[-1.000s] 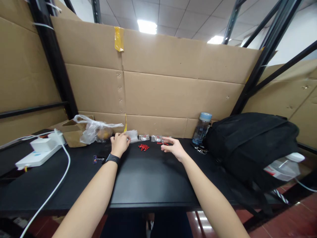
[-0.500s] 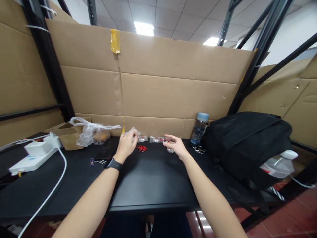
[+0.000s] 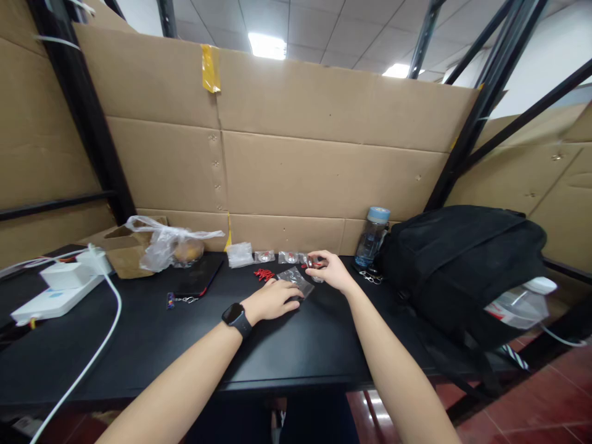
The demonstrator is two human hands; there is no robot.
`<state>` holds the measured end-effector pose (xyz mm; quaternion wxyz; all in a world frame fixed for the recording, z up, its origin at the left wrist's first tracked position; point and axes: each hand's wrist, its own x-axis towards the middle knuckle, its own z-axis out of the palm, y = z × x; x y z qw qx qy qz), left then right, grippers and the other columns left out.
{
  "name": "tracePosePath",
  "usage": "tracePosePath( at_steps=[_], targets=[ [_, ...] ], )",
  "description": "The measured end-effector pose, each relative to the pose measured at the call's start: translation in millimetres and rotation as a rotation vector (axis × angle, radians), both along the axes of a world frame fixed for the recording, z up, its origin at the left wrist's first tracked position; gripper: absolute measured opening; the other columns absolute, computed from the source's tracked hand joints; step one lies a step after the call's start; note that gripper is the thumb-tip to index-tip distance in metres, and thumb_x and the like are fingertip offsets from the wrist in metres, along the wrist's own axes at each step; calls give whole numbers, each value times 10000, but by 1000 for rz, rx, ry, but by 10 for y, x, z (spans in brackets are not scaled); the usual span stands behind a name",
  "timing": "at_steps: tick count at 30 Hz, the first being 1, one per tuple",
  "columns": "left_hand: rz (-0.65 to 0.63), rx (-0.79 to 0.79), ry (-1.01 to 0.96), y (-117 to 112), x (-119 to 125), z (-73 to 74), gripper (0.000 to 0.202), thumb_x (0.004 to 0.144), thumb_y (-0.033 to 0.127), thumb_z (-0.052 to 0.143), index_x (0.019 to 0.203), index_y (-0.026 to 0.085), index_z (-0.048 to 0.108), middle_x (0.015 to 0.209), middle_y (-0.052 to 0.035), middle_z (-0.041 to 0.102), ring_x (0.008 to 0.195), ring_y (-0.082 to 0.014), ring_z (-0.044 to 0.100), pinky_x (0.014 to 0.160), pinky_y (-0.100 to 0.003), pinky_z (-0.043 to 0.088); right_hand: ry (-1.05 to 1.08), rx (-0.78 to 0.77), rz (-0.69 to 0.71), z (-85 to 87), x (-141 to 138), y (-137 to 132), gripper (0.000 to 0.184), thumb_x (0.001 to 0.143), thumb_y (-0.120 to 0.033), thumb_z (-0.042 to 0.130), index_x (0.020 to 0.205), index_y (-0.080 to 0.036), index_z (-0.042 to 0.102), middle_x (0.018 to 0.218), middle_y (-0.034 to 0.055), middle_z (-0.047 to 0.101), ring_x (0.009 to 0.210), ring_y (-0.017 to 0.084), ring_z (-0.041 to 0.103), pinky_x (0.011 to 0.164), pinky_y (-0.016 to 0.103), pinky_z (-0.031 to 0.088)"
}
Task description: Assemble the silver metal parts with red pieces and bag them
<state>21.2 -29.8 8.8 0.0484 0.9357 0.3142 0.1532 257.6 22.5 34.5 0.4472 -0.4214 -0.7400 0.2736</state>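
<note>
My left hand (image 3: 275,300) lies palm down on the black table with its fingers stretched over the edge of a clear plastic bag (image 3: 300,281). A small pile of red pieces (image 3: 264,274) is just beyond those fingers. My right hand (image 3: 333,272) pinches a small round piece (image 3: 310,263), clear and red, between thumb and fingers; its exact kind is too small to tell. Beneath that hand a clear round item is partly hidden. Along the back lie a stack of clear bags (image 3: 240,254) and small bagged round items (image 3: 265,256), (image 3: 289,257).
At right stand a water bottle (image 3: 370,237), keys (image 3: 371,277) and a black backpack (image 3: 462,271). On the left are a dark flat case (image 3: 197,277), a knotted plastic bag (image 3: 160,246), a paper bag (image 3: 124,253) and a power strip (image 3: 60,296). Cardboard (image 3: 287,154) walls the back.
My left hand has moved from the stack of bags rightward and nearer, and a clear bag now lies under its fingers. My right hand has stayed almost in place.
</note>
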Motion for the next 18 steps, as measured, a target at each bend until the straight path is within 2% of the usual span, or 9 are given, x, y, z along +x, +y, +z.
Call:
tracePosePath(
  at_steps=[3, 6, 9, 14, 18],
  targets=[
    [-1, -47, 37, 48, -64, -32, 370, 978, 440, 481, 1336, 392, 560, 1453, -37, 507, 1321, -267, 477, 1057, -434, 369, -252, 6, 35, 71, 44, -78, 476, 647, -387, 820, 1056, -162, 721, 986, 62, 708, 702, 134, 619, 654, 244, 498],
    [29, -63, 54, 77, -79, -70, 396, 959, 469, 510, 1352, 442, 548, 1493, -29, 456, 1358, -299, 425, 1097, -496, 331, -486, -53, 134, 148, 83, -165, 426, 620, -377, 832, 982, -174, 737, 816, 9, 708, 651, 130, 597, 620, 227, 455],
    [47, -73, 64, 86, -77, -94, 410, 945, 512, 519, 1352, 472, 541, 1505, -25, 438, 1370, -321, 395, 1114, -545, 292, -638, -91, 161, 181, 101, -212, 381, 580, -369, 848, 898, -189, 742, 776, -8, 712, 667, 143, 614, 625, 227, 439],
    [28, -128, 99, 85, -82, -89, 415, 949, 524, 505, 1364, 501, 515, 1551, -21, 383, 1410, -340, 340, 1120, -600, 241, -687, -121, 161, 144, 89, -196, 327, 577, -379, 853, 811, -183, 735, 747, 2, 724, 719, 167, 648, 663, 235, 447],
    [7, -148, 105, 84, -84, -83, 414, 948, 508, 517, 1362, 514, 507, 1573, -15, 353, 1428, -334, 321, 1123, -617, 220, -662, -110, 140, 82, 37, -159, 347, 569, -394, 868, 808, -175, 745, 712, 3, 716, 682, 163, 639, 617, 229, 437]
  ],
)
